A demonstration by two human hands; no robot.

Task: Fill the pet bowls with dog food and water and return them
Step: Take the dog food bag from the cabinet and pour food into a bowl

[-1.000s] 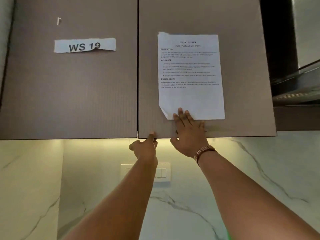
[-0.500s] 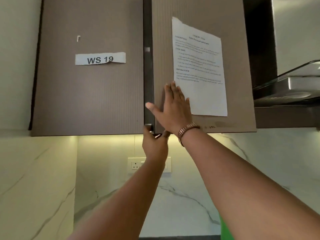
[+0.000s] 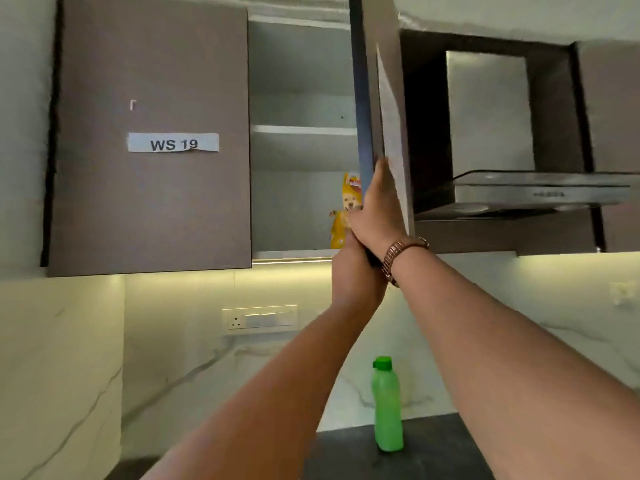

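Up at the wall cabinet, the right-hand door [image 3: 367, 98] stands swung out nearly edge-on, a flat panel of brown, finely ribbed laminate with a darker edge band. The right hand [image 3: 377, 209] lies flat against the door's lower edge, fingers straight and pressed together, a ribbed copper-toned metal watch band [image 3: 398, 258] round the wrist. The left hand [image 3: 353, 271] sits just under it at the door's bottom corner; whether its fingers curl round the edge cannot be told, since the right hand covers them. A white printed sheet [image 3: 391, 133] hangs on the door's outer face, seen too obliquely to read.

Inside the cabinet, smooth grey walls and one white shelf [image 3: 301, 129] show. On the cabinet floor, just left of the door edge, stands a glossy yellow dog food pouch [image 3: 341, 216] with a puppy picture; its brand mark is blurred.

Left of the opening, the closed door [image 3: 152, 133] bears a torn white paper strip [image 3: 173, 143] reading "WS 19".

Below the cabinet, a green plastic bottle [image 3: 387, 407] with a flip cap stands upright on a dark matte counter [image 3: 436, 448] against white veined marble. Right of the cabinet hangs a steel and glass hood [image 3: 533, 194].
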